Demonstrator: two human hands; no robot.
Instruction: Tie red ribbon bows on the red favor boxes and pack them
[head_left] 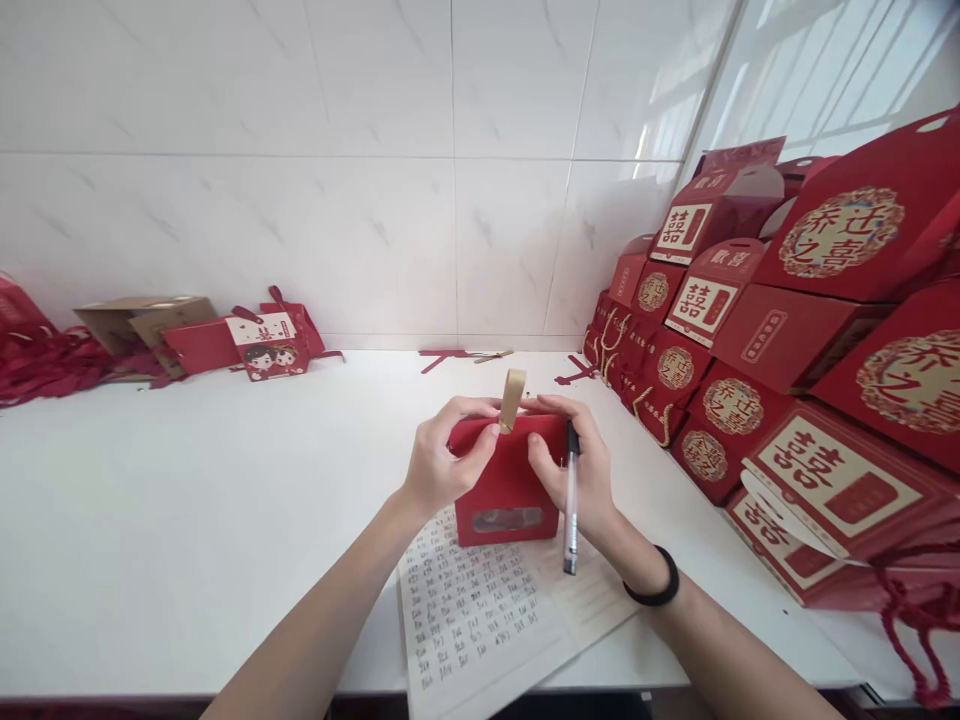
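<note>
Hands are gripping a small red box (pixel 508 487) standing on a handwritten sheet (pixel 480 610) atop the white table (pixel 187 520). Left hand (pixel 442 462) is pinching its tan handle (pixel 513 399); right hand (pixel 581 468) is clamping the box with a pen (pixel 571 500) tucked between fingers.

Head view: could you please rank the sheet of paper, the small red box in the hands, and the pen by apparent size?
1. sheet of paper
2. small red box
3. pen, thinnest and smallest

hands (pixel 442 462) gripping red box (pixel 508 487), pen (pixel 571 505)
</note>
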